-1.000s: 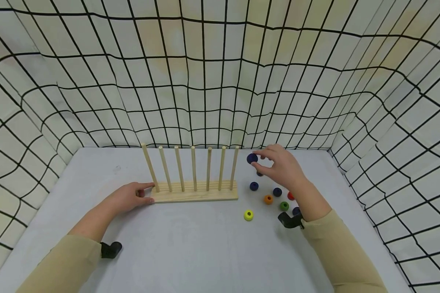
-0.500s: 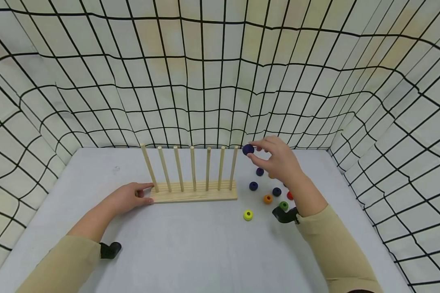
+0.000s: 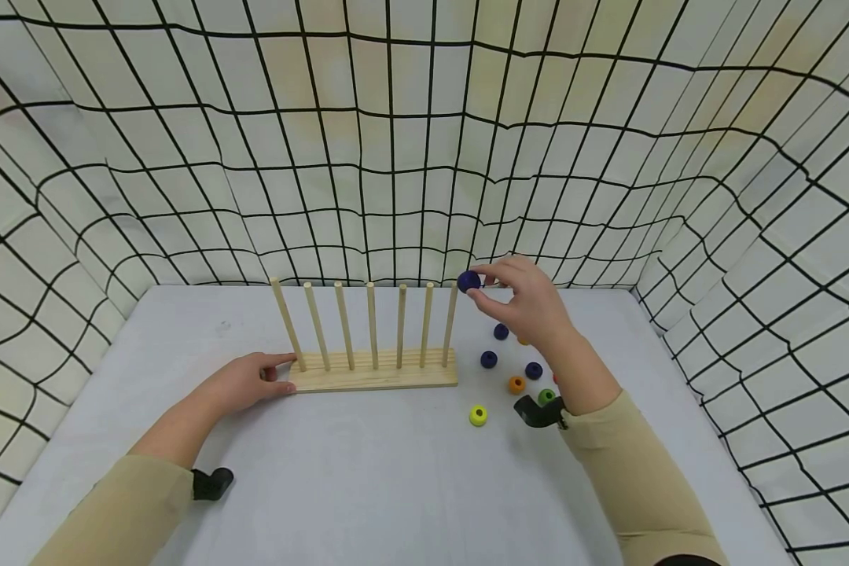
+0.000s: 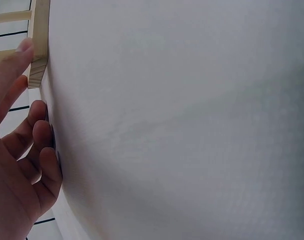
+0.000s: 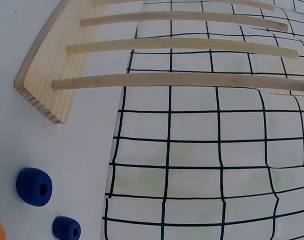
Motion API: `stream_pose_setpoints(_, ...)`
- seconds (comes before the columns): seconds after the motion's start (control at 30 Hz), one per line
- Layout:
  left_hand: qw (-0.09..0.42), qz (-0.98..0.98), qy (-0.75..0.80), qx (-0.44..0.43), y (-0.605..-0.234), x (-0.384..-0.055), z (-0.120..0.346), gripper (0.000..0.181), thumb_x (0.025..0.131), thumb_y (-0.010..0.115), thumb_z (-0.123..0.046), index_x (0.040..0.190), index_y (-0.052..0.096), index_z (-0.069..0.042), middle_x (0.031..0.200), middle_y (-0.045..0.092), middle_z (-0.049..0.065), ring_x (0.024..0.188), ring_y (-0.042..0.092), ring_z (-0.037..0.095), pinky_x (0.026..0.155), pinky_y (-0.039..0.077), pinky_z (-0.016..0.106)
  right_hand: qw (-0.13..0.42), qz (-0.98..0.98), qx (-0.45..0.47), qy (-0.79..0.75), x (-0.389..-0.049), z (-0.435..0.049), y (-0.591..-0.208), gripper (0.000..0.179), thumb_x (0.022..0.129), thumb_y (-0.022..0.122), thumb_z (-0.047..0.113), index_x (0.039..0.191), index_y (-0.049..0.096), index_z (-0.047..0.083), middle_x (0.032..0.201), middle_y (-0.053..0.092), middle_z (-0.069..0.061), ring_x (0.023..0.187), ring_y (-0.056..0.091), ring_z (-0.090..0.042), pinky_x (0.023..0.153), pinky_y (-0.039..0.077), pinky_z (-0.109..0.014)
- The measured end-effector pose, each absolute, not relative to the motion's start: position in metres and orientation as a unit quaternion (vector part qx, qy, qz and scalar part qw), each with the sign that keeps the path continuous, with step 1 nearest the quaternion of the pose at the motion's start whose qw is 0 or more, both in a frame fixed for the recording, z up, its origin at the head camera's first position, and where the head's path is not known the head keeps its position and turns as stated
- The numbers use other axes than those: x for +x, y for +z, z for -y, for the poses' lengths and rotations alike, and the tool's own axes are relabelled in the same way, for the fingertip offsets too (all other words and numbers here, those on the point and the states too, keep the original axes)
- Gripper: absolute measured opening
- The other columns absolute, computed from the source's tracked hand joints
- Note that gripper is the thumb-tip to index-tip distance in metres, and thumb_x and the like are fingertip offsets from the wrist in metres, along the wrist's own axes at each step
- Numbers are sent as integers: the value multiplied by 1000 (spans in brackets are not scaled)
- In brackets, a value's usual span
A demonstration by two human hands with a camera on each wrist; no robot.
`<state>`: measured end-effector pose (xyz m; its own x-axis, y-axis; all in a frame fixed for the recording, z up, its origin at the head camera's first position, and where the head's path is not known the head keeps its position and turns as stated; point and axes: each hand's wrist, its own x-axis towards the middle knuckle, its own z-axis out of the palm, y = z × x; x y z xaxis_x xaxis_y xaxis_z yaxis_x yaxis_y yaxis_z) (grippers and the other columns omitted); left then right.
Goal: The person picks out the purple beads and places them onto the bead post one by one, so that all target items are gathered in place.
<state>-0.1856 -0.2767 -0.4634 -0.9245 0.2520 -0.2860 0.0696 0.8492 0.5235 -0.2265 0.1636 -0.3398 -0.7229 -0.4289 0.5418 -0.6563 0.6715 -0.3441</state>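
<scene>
Dark blue bead (image 3: 469,281), pale grained board (image 3: 375,380)

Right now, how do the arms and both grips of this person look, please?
The left sleeve and right sleeve are plain beige. A bent black piece juts from the end of each. The left grip and right grip are bare, without gloves.

This looks like a lab-style booth (image 3: 410,79), its exact kind unclear: a white tabletop (image 3: 325,487) spreads towards six o'clock, while pale walls (image 3: 456,17), covered by a black net (image 3: 464,115), close it in from nine through twelve to three o'clock.
</scene>
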Motion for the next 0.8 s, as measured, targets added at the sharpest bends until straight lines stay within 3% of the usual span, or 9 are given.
stream_pose_setpoints(0.3,174,-945,263,88,-463,-185,277,75,88,73,-45,145,49,-5,89,52,5,76,45,19,64,37,34,196,891,301,277,-227,-157,-341,32,91,74,28,118,72,11,96,64,-2,90,54,-21,76,46,-34)
stream_pose_setpoints(0.8,172,-946,260,89,-465,-187,278,73,88,74,-43,145,50,-5,89,52,5,76,46,19,65,37,34,183,899,290,272,-227,-149,-341,34,92,72,30,120,71,11,99,63,-2,93,52,-18,76,47,-33)
